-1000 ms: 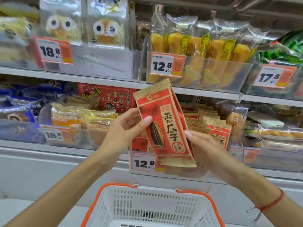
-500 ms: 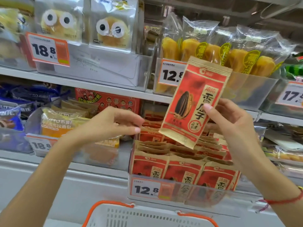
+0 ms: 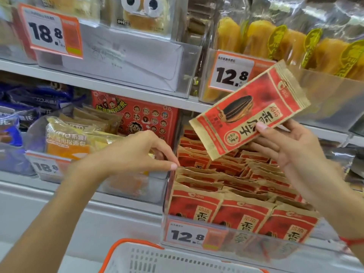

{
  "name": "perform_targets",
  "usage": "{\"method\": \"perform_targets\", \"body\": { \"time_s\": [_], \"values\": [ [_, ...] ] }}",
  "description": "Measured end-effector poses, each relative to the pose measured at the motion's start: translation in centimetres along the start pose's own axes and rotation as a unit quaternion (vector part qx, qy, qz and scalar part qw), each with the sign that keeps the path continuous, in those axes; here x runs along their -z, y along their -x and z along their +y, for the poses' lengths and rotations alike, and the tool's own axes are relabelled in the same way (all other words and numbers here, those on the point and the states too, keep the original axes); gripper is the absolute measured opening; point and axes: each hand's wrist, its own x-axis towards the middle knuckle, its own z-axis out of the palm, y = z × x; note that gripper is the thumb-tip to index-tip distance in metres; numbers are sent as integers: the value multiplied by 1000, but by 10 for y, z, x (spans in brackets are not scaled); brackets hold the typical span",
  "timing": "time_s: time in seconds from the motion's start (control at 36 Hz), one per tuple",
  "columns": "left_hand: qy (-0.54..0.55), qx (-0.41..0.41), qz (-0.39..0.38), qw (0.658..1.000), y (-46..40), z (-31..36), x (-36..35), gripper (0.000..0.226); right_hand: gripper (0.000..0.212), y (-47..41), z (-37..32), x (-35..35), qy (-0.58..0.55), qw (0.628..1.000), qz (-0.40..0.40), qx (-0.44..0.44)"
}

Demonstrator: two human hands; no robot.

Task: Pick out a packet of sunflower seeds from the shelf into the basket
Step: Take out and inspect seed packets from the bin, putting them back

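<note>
Red seed packet [image 3: 250,113] pinched in right hand [image 3: 291,148] grip above shelf bin [image 3: 295,245], left hand [image 3: 134,154] loose

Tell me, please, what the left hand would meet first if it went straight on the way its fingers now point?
Probably the sunflower seed packets in the shelf bin: the left hand points right, its fingertips close to their top edges. Depth is unclear, so it may already touch them.

We see red-and-tan sunflower seed packet [image 3: 250,113], seed picture on front, tilted, top end up-right, raised above shelf bin [image 3: 197,223] of matching packets [image 3: 226,194]. White basket [image 3: 157,259], orange rim, sits below shelf at bottom edge.
</note>
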Motion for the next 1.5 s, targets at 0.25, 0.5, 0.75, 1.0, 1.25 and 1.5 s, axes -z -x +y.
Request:
{"method": "perform_targets", "body": {
  "time_s": [0.25, 0.5, 0.75, 1.0, 1.25, 1.5],
  "values": [
    [3, -14, -79, 997, 6, 5, 3, 8, 39, -2, 17, -9, 67, 997, -45, -9],
    [-3, 3, -87, 996, 13, 4, 8, 9, 27, 1, 6, 1, 256, 945, -198, 42],
    [53, -9, -4, 999, 15, 13, 17, 52, 26, -13, -3, -11, 485, 814, -306, 97],
    [122, -38, 4, 992, 8, 22, 3, 24, 61, -44, -8, -24, 451, 810, -371, -58],
    [3, -18, 16, 1000, 7, 23, 1, 18, 16, -73, 24, -41, 569, 741, -347, 80],
    [-177, -17, -8, 984, -13, 15, -20, 17, 11, -78, 45, -42, 579, 774, -200, 160]
  ]
}}
